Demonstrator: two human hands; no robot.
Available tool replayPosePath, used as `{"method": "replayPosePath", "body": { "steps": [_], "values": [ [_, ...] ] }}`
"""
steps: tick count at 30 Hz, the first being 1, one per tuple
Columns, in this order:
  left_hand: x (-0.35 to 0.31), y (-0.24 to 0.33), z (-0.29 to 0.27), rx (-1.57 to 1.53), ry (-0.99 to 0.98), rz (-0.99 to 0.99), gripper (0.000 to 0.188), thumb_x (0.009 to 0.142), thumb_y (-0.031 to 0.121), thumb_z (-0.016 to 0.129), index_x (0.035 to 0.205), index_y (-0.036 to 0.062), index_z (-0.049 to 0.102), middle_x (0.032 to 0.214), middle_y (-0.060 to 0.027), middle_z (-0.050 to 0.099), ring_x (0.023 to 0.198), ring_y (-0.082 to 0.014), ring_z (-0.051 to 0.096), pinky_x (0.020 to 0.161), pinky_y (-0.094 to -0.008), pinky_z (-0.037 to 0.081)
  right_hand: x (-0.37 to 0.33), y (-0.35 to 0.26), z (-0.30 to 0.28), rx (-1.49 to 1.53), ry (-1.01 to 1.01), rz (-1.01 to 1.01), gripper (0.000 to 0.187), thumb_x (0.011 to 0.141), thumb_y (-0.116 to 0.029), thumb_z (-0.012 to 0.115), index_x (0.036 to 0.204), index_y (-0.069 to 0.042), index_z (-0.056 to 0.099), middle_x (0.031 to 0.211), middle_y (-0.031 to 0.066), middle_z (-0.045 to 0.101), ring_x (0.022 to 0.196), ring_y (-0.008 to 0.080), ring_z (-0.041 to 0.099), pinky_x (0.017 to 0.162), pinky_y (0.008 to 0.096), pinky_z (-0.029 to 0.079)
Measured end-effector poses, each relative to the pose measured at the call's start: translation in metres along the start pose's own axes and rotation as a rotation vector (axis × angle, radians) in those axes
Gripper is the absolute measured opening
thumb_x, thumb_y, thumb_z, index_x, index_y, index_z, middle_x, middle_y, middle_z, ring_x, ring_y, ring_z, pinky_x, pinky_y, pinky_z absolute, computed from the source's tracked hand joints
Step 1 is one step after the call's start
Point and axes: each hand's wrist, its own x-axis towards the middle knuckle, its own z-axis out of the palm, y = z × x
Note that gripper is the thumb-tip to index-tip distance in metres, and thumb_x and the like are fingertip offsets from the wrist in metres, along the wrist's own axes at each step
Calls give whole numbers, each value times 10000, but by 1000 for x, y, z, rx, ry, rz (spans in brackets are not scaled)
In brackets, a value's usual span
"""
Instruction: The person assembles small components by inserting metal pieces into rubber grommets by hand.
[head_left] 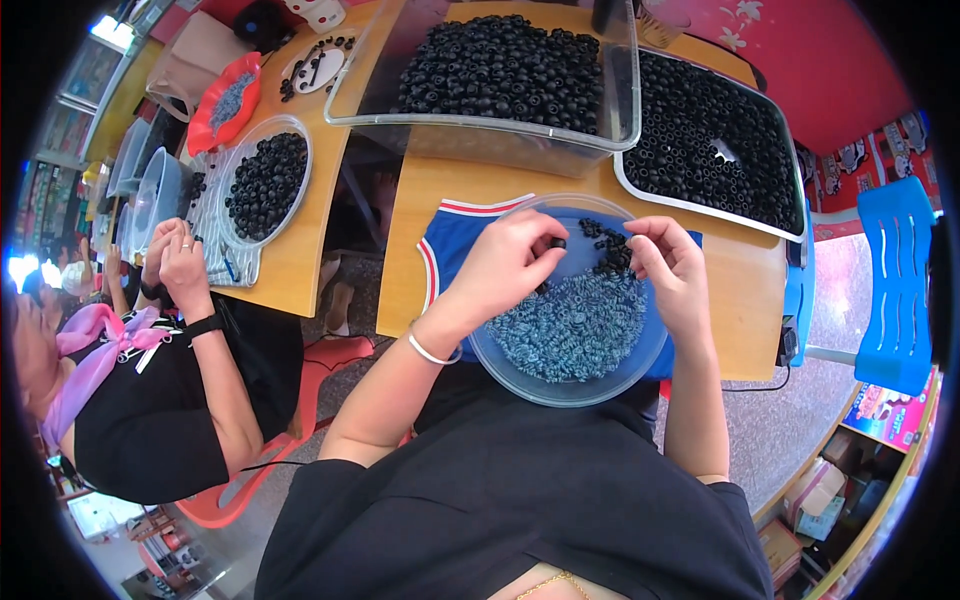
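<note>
Two hands (510,265) (668,262) work above a ring-filled bowl (520,375), apparently.

1. The left hand (510,265) pinches a black ring (558,243) over the clear bowl (520,375).
2. The right hand (668,262), fingers curled, hovers just beside that grip.
3. Grey rings (580,325) lie below both hands.

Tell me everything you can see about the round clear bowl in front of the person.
The bowl is round, shallow and looks like clear plastic. It lies at the near table edge on a blue cloth. Bluish-grey rings fill most of it; a few black rings lie at its far side. The left hand pinches a black ring above it; the right hand hovers over its rim.
</note>
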Motion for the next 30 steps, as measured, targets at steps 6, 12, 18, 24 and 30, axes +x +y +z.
{"method": "replayPosePath", "body": {
  "steps": [6,12,18,24,30],
  "values": [
    [-32,-16,-13,-951,12,-250,208,888,43,612,1095,18,600,992,-89,655,867,-135,651,764,-242,515,0,0,1,300,-42,131,189,947,-167,569,1061,-23,614,835,-9,590,674,31,525,601,169,420],
    [-46,-18,-16,-1233,-13,-299,184,948,82,547,1122,27,577,1024,-102,652,874,-136,645,765,-232,521,0,2,5,404,-95,165,187,960,-180,557,1061,-34,614,834,-12,590,687,25,535,608,163,429],
    [-50,-22,-15,-1352,17,-296,188,950,71,540,1129,27,574,1023,-110,652,862,-126,637,769,-226,525,0,3,8,408,-144,198,182,969,-183,542,1052,-41,619,831,-17,585,692,23,539,619,164,441],
    [-51,-20,-17,-1389,25,-308,170,949,65,539,1111,26,576,1035,-115,649,853,-114,629,772,-221,525,-2,-2,21,462,-140,269,195,974,-201,531,1033,-37,617,828,-23,580,691,41,547,623,175,447],
    [-51,-21,-15,-1382,32,-292,153,947,64,543,1092,24,571,1060,-114,637,881,-124,638,786,-217,532,0,-6,36,-173,-317,142,143,885,-176,628,956,-54,644,776,6,584,723,84,575,636,239,457]
  ]
}}
